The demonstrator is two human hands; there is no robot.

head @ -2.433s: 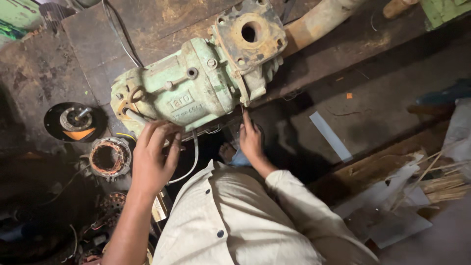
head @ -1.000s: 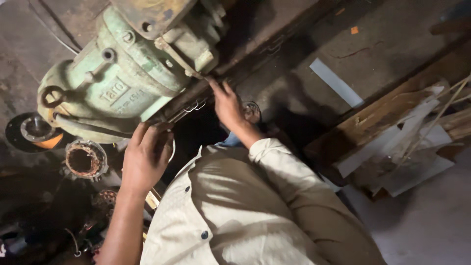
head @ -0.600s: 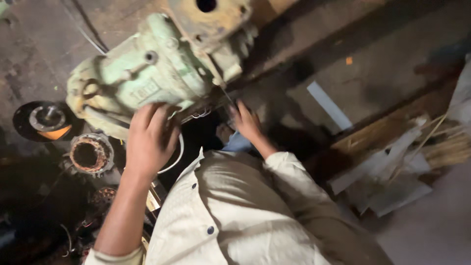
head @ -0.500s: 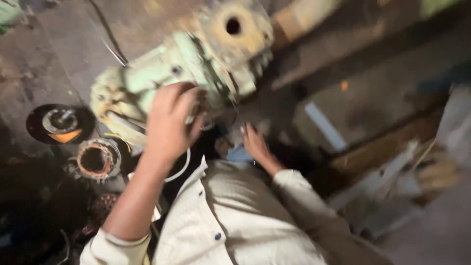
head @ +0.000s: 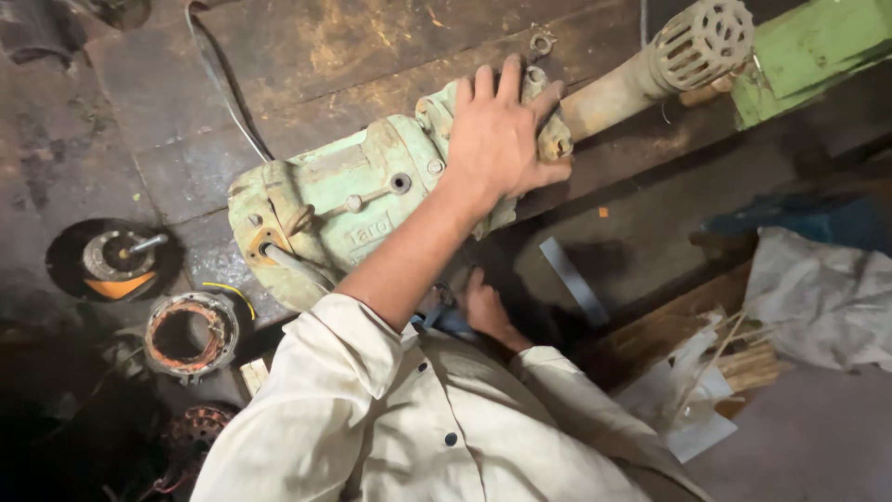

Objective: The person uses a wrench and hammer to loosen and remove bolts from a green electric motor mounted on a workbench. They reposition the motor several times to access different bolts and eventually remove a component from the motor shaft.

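A pale green, worn pump body (head: 344, 200) lies on its side on the dirty floor. My left hand (head: 500, 135) reaches across it and lies palm-down over its rusty flange end, fingers spread over the far edge and thumb round the near side. My right hand (head: 485, 311) is low in the shadow beneath the pump, close to my cream shirt; its fingers point up at the underside, and I cannot make out whether it holds anything. A rusty pipe with a round strainer head (head: 701, 42) runs off from the flange to the upper right.
A copper-wound stator ring (head: 190, 335) and a dark disc with an orange piece (head: 116, 265) lie at left. A grey cable (head: 218, 79) crosses the floor above. A grey metal strip (head: 571, 279), wood scraps with paper (head: 697, 381) and a pale sack (head: 822, 297) lie at right.
My left hand has moved from the near motor end of the pump up onto its flange. My right hand has dropped lower beneath the pump. The view has swung about.
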